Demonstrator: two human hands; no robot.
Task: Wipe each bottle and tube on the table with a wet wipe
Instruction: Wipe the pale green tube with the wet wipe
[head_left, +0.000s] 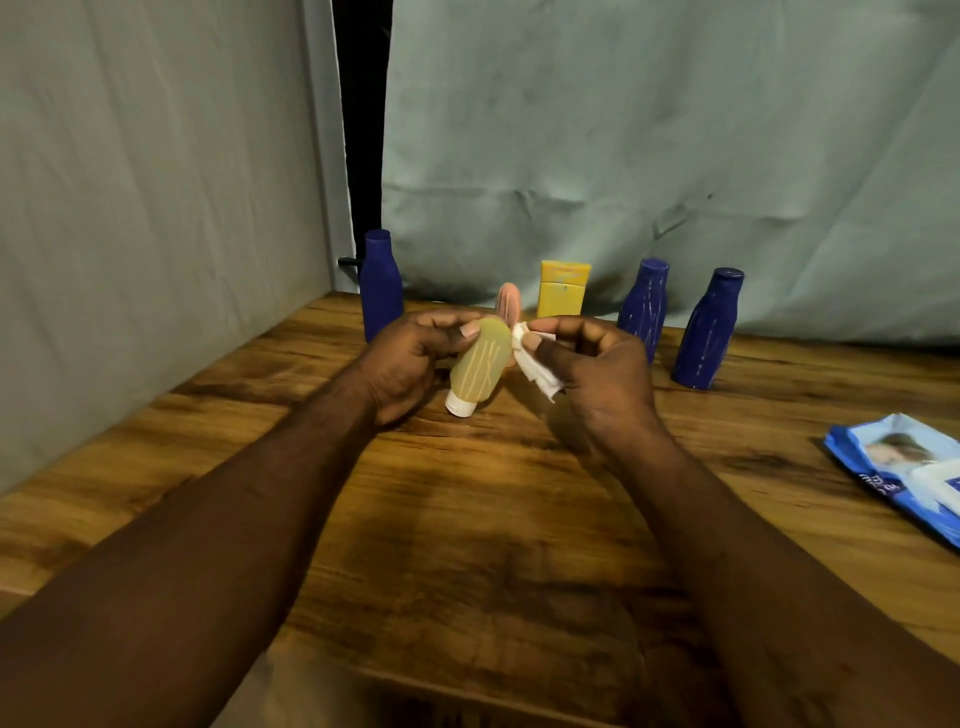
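Left hand (408, 364) grips a tube (480, 364) above the table (467, 519), right hand (597, 364) pinching a wipe (540, 374) to it; two streaked blue bottles (644, 306) far right apparently await wiping.

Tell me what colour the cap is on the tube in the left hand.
White cap on the yellowish tube, clearest in the head view.

Brown wooden table (467, 545): grained, faint sheen. Translucent yellow plastic tube (480, 364): smooth, soft-looking, pale streaks. White wet wipe (540, 376): thin, crumpled. Blue wipe packet (904, 467): glossy plastic film. Grey-green cloth backdrop (623, 130): matt, creased.
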